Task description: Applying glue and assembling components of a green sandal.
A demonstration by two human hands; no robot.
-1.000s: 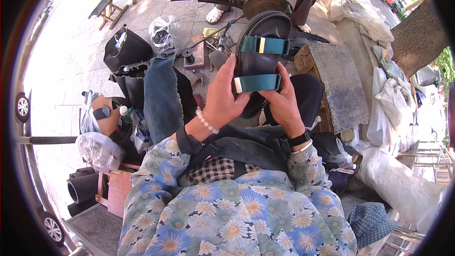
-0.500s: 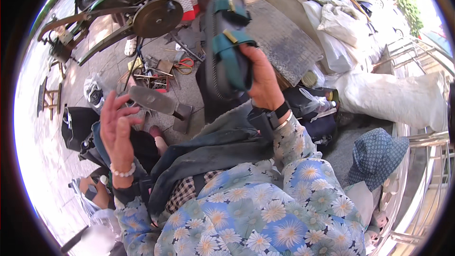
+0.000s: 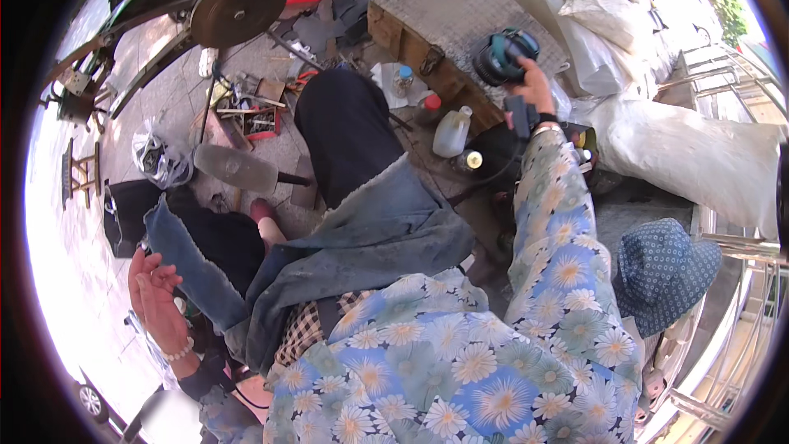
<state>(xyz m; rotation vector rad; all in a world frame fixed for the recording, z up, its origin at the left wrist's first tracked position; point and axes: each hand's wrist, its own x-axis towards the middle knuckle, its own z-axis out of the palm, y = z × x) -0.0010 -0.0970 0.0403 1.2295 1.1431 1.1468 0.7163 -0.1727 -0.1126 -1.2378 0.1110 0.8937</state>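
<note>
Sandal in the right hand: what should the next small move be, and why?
Probably lower the sandal gently onto the wooden box and then loosen the right hand. The sandal is over the box top, near its edge, with the hand on it; whether it already touches is unclear.

I can't tell whether the sandal touches the wooden box; my view's top edge crops the machine.
</note>
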